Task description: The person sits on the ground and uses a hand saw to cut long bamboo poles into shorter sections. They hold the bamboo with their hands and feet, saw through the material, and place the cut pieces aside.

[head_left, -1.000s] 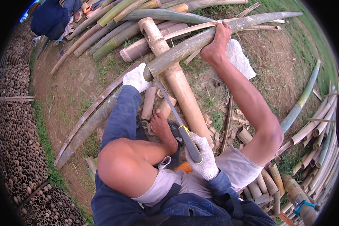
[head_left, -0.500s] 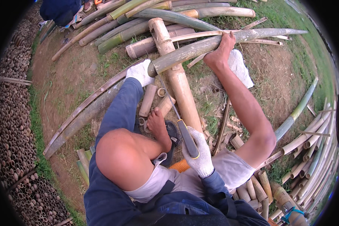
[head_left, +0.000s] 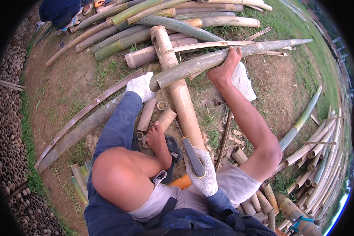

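Note:
A long grey-green bamboo pole (head_left: 192, 70) lies across a thick upright-looking bamboo support (head_left: 183, 100). My left hand (head_left: 141, 86), in a white glove, is closed on the pole's left end, beside a dark ring-like line around it. My bare right foot (head_left: 226, 67) presses on the pole farther along. In my gloved right hand (head_left: 205, 171) is a hand saw (head_left: 194, 159) with a grey and yellow handle. Its thin blade points away from me, up along the support toward the pole's left end; the blade's far part is hard to make out.
Several bamboo poles (head_left: 177, 27) lie piled at the far side. More stacked poles (head_left: 322, 145) lie at right. Short cut pieces (head_left: 147, 115) rest near my left foot (head_left: 156, 137). A white sack (head_left: 244, 82) lies beyond my right foot, and many stacked tubes (head_left: 11, 149) line the left.
The whole view has shifted slightly, so the scene sits lower and a little left. Both hands keep their holds on the pole and the saw.

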`<state>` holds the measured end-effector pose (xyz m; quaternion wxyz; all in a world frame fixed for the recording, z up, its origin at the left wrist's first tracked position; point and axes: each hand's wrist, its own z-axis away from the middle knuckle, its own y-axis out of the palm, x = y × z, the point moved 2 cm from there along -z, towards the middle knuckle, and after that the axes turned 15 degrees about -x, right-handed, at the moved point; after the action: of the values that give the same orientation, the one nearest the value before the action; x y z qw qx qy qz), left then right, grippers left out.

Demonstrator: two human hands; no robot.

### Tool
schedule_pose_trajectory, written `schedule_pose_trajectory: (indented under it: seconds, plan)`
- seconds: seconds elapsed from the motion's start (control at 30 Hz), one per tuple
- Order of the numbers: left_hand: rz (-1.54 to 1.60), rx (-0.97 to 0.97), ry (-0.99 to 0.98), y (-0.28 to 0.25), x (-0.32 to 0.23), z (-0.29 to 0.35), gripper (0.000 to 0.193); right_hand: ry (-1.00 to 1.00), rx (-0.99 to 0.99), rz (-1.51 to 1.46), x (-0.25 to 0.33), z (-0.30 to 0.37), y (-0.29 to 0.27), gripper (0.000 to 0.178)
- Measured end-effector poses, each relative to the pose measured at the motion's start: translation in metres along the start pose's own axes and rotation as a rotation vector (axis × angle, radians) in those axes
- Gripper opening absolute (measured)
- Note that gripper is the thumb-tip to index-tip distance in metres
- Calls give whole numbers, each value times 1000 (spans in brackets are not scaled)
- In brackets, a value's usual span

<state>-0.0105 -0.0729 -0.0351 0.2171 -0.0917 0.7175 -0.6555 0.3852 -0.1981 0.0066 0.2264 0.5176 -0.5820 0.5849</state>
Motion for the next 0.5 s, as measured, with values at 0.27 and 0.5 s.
schedule_pose_trajectory:
  seconds: [0.27,0.5]
  plan:
    - [29,-53,-28,5,-7,3,59,49,-59,-145,1,7,10,56]
    - [-9,-106,-37,0,-17,14,69,72,-13,-145,6,1,3,52]
